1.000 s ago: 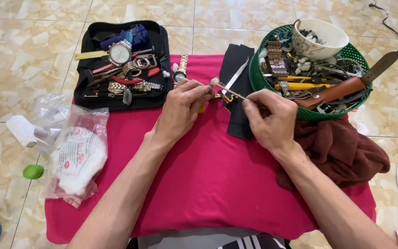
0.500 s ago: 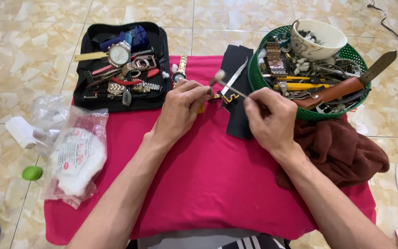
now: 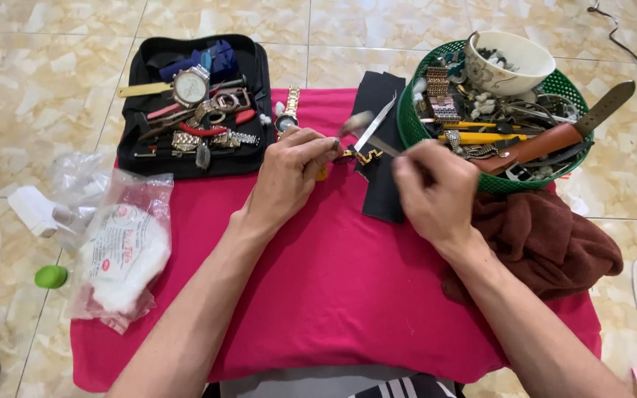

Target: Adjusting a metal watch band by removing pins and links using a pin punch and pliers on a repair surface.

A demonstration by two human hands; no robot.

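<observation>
My left hand [image 3: 289, 173] pinches one end of a small gold watch-band piece [image 3: 363, 155] over a black mat [image 3: 382, 147] on the pink cloth [image 3: 333, 273]. A small hammer, its head [image 3: 357, 121] blurred, is raised above the band piece in my right hand [image 3: 430, 188], which is closed on the handle. Steel tweezers [image 3: 376, 124] lie on the mat just behind the band piece.
A black tool case [image 3: 193, 103] with watches and tools lies at the back left. A green basket [image 3: 503, 110] with a white bowl, bands and tools stands back right. A brown cloth [image 3: 547, 243] lies right; plastic bags [image 3: 119, 250] left.
The small hammer head has swung up and left above the band piece and is blurred. My right hand has shifted slightly; my left hand keeps holding the piece.
</observation>
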